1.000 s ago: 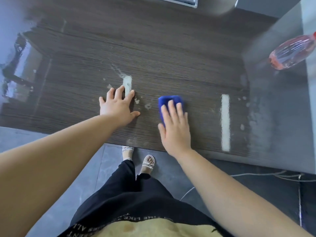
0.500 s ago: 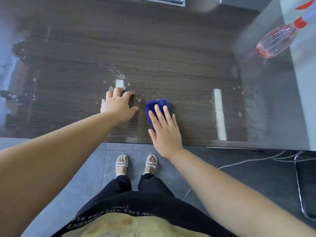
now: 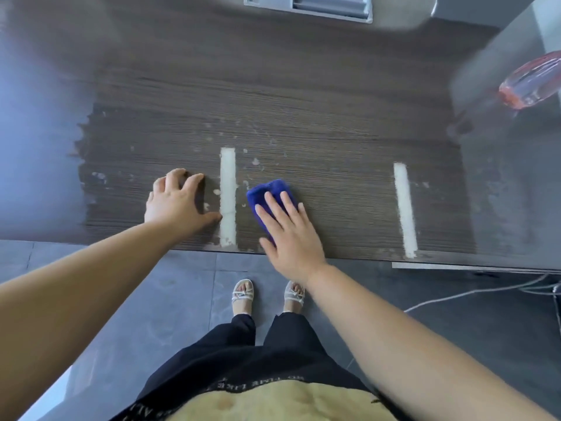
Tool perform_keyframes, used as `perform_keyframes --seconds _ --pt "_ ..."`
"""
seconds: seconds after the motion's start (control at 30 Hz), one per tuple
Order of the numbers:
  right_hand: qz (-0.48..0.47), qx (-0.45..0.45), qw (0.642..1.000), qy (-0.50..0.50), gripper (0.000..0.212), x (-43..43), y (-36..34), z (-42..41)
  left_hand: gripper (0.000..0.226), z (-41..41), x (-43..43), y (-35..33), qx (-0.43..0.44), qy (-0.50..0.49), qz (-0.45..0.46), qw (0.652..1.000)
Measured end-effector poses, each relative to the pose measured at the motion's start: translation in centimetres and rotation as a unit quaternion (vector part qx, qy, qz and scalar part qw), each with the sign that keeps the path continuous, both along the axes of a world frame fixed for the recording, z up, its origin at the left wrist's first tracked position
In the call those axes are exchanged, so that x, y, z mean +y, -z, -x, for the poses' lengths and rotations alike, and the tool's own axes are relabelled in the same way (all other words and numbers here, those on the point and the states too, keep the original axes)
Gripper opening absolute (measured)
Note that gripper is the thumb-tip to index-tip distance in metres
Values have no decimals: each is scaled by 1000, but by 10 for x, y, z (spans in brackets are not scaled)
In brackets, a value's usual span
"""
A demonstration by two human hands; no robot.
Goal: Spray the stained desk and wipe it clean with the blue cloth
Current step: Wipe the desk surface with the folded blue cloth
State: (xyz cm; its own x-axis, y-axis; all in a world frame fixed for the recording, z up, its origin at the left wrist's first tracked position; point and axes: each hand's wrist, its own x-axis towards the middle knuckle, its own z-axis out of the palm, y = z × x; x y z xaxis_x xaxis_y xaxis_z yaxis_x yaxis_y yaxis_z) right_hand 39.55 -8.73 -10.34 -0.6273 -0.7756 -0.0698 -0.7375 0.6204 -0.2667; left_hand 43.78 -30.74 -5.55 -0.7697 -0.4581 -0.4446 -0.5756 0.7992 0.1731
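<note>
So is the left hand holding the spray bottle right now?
No. The left hand rests bare on the desk, while the spray bottle sits far off at the right edge.

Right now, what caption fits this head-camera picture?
Right hand presses blue cloth onto stained desk beside a pale streak; left hand braces.

Your left hand (image 3: 176, 202) lies flat on the desk (image 3: 318, 117), near its front edge. Just beyond your left thumb runs one stain strip (image 3: 227, 196), front to back. On the far side of that strip lies the cloth (image 3: 267, 189), under your right-hand fingers (image 3: 273, 208), with its far end ahead of their tips. A second stain strip (image 3: 405, 208) lies well right of those fingers. The spray bottle (image 3: 531, 82) sits far right, behind all fingertips.
</note>
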Motion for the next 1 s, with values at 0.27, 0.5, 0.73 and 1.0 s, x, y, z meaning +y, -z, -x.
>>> perform_keyframes --seconds 0.27,0.5,0.73,1.0 --pt "-22 -5 925 380 57 6 -4 64 88 2 -5 -4 -29 43 8 999" --pt "-25 30 998 -57 55 -32 -3 17 88 0 -6 -3 -34 57 19 998" --pt "-41 -11 921 387 57 -34 -6 63 83 2 -7 -6 -40 64 16 997" --pt "-15 36 999 -20 53 -39 0 48 86 1 -6 -5 -45 80 21 996"
